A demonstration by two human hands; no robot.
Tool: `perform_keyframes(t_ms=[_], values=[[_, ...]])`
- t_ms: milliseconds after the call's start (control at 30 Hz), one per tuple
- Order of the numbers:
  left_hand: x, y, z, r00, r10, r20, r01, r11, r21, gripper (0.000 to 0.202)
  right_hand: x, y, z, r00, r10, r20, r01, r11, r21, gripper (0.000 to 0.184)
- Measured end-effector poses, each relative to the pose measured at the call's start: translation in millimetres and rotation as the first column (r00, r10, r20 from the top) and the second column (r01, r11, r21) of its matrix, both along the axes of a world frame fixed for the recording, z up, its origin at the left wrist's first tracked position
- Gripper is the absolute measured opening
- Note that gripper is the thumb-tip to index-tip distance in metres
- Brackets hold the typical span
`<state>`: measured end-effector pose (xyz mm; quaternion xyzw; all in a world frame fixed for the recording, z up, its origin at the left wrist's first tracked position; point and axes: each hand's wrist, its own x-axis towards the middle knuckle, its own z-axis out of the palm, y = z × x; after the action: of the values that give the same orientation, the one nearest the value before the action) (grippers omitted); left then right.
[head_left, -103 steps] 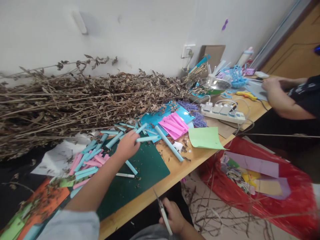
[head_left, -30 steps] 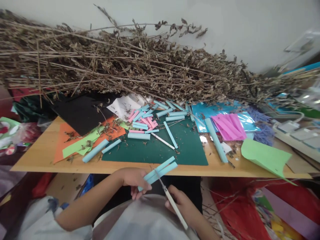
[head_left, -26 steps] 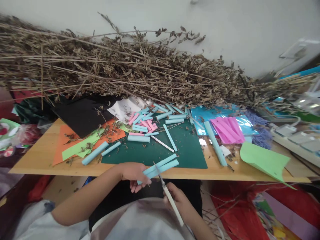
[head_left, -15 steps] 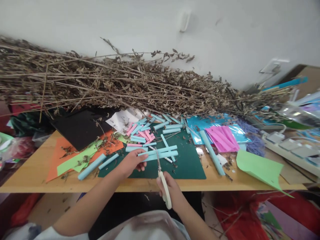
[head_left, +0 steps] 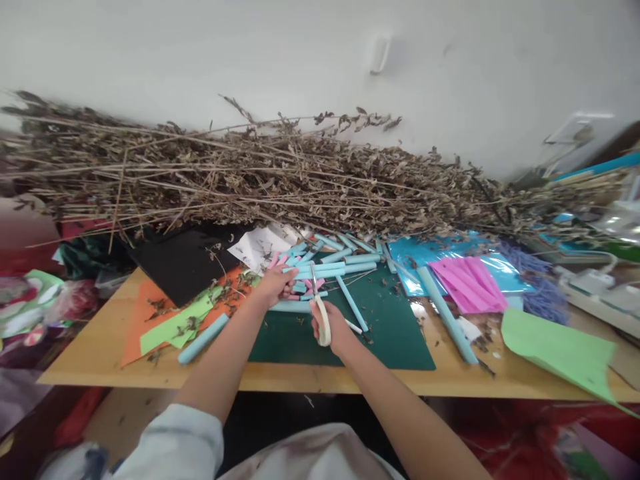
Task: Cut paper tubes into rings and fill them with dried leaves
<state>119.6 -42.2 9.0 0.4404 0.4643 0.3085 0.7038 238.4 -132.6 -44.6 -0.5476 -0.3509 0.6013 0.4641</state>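
Observation:
My left hand (head_left: pixel 277 285) is closed on the left ends of light blue paper tubes (head_left: pixel 325 269), which stick out to the right above the pile. Scissors (head_left: pixel 323 323) with pale handles are gripped in my right hand (head_left: pixel 334 328). Their blades point away from me and meet the held tubes near the middle; whether they cut into the paper I cannot tell. Around and behind my hands, short blue and pink tube pieces (head_left: pixel 314 287) lie heaped on a dark green mat (head_left: pixel 395 333). A single thin blue tube (head_left: pixel 353 303) rests to the right of the scissors.
Dried leafy stalks (head_left: pixel 280 173) stretch along the wall behind the mat. Left lie black sheet (head_left: pixel 180 267), orange paper (head_left: pixel 135 327) and green strips (head_left: pixel 175 327). Right are a long blue tube (head_left: pixel 447 317), pink paper (head_left: pixel 470 283), green paper (head_left: pixel 555 347) and a power strip (head_left: pixel 595 300).
Both hands have moved farther from me, carrying the tubes and scissors over the heaped pieces. The view has shifted left, and the thin blue tube on the mat lies at a different place.

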Motion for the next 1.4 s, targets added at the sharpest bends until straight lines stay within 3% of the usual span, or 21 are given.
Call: perform_keyframes(t_ms=[167, 433, 800, 1000, 1133, 1233, 1300, 1400], values=[[-2, 4, -1.3, 1.0, -0.016, -0.011, 0.016, 1.0, -0.024, 0.034, -4, 2, 0.3, 0.999, 0.025, -0.038, -0.027, 0.999, -0.035, 0.043], [-8, -5, 7.2, 0.999, -0.043, -0.034, 0.046, 0.994, 0.097, 0.026, 6, 2, 16.7, 0.988, 0.127, -0.088, -0.131, 0.99, -0.043, 0.048], [-16, -7, 4.2, 0.986, -0.1, -0.133, 0.127, 0.969, 0.211, 0.029, -3, 5, 7.2, 1.0, -0.015, -0.002, 0.015, 0.998, 0.054, 0.041], [-20, 9, -3.7, 0.94, 0.023, -0.339, 0.095, 0.941, 0.325, 0.019, 7, -1, 7.9, 0.999, -0.021, -0.036, 0.023, 0.998, 0.056, 0.042], [-21, 27, -5.2, 0.844, 0.111, -0.525, 0.16, 0.881, 0.445, 0.022, 20, -26, 8.2, 0.998, -0.024, -0.062, 0.028, 0.998, 0.064, 0.042], [-22, 35, 4.3, 0.76, 0.153, -0.632, 0.261, 0.818, 0.513, 0.03, 45, -56, 4.7, 0.996, -0.063, -0.063, 0.068, 0.995, 0.078, 0.04], [-15, 33, 14.5, 0.634, 0.228, -0.739, 0.378, 0.741, 0.554, 0.034, 68, -80, -0.3, 0.994, -0.099, -0.053, 0.103, 0.991, 0.086, 0.038], [23, 23, 25.7, 0.352, 0.388, -0.851, 0.64, 0.563, 0.522, 0.038, 104, -110, -10.7, 0.972, -0.224, 0.077, 0.207, 0.96, 0.187, 0.034]])
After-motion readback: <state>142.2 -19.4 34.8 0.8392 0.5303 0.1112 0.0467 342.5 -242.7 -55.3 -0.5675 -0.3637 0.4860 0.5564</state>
